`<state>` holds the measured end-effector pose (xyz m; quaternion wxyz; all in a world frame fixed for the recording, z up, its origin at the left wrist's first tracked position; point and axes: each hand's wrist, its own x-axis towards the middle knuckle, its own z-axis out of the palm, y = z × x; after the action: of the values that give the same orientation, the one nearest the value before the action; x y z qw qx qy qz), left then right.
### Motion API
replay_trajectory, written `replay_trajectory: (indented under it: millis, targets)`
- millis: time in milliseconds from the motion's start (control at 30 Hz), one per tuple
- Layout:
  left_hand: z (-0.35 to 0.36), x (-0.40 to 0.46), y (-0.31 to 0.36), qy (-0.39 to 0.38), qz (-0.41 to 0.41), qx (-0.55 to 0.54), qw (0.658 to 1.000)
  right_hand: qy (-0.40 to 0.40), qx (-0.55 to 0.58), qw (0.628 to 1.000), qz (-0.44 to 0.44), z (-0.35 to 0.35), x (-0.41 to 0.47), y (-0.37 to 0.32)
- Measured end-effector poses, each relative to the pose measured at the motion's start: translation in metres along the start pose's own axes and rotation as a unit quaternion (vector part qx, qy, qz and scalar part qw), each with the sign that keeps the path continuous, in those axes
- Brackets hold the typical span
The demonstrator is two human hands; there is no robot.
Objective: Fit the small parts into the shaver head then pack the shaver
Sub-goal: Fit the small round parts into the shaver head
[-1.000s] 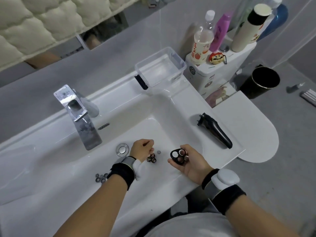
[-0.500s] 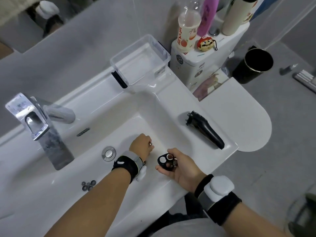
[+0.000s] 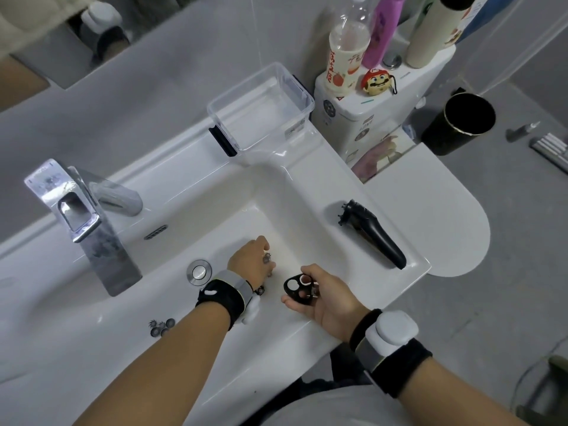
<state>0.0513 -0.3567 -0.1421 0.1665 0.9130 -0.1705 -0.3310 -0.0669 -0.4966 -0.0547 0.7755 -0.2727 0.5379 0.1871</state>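
My right hand [image 3: 330, 298] grips the black shaver head frame [image 3: 296, 289], a flat piece with round holes, over the front of the white sink [image 3: 215, 216]. My left hand [image 3: 250, 261] hovers low in the basin, its fingertips pinching a small round metal cutter [image 3: 266, 258]. A small black part [image 3: 260, 291] peeks out beside my left wrist. Three loose round cutters [image 3: 161, 326] lie on the sink's front left. The black shaver body [image 3: 373, 235] lies on the sink's right ledge, head end pointing away from me.
A chrome faucet [image 3: 80, 222] stands at the left, and the drain plug [image 3: 199, 272] sits by my left wrist. A clear plastic box [image 3: 261, 109] rests on the back ledge. Bottles crowd the toilet tank [image 3: 368, 96]; a black bin [image 3: 459, 123] stands on the floor.
The view has tilted down and to the right. My left hand closed on a small cutter and lifted it off the basin floor. My right hand kept the head frame nearly still.
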Motion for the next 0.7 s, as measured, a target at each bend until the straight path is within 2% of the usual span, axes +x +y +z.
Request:
replay_trajectory:
  millis: [233, 500, 700]
  targets:
    - [-0.01, -0.045, -0.028, 0.127, -0.011, -0.084, 0.988, 0.017, -0.035, 0.999, -0.015, 0.003, 0.0, 0.004]
    - [-0.009, -0.114, -0.081, 0.149, -0.068, -0.127, 0.978, 0.014, -0.057, 0.998, -0.027, 0.026, -0.009, 0.019]
    - [-0.01, -0.156, -0.129, 0.168, -0.125, -0.159, 0.965, -0.027, -0.067, 0.997, 0.003, 0.052, -0.01, 0.038]
